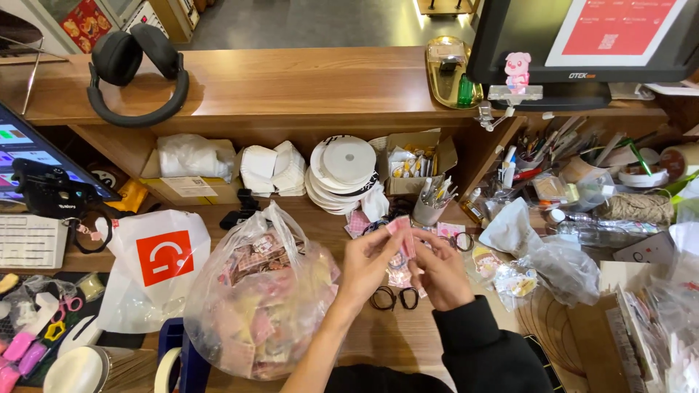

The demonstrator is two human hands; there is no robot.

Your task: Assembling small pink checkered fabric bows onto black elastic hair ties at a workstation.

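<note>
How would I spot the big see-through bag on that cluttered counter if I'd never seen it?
Start at the wooden counter and look down to its lower desk, just left of the left hand. There sits the clear plastic bag, knotted on top and stuffed with small pink and yellow packets. The white bag beside it is opaque, with an orange square.

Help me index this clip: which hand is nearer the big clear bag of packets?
Left. The left hand is just beside the clear bag; the right hand is farther away, beyond the left. Both pinch a pink packet.
</note>
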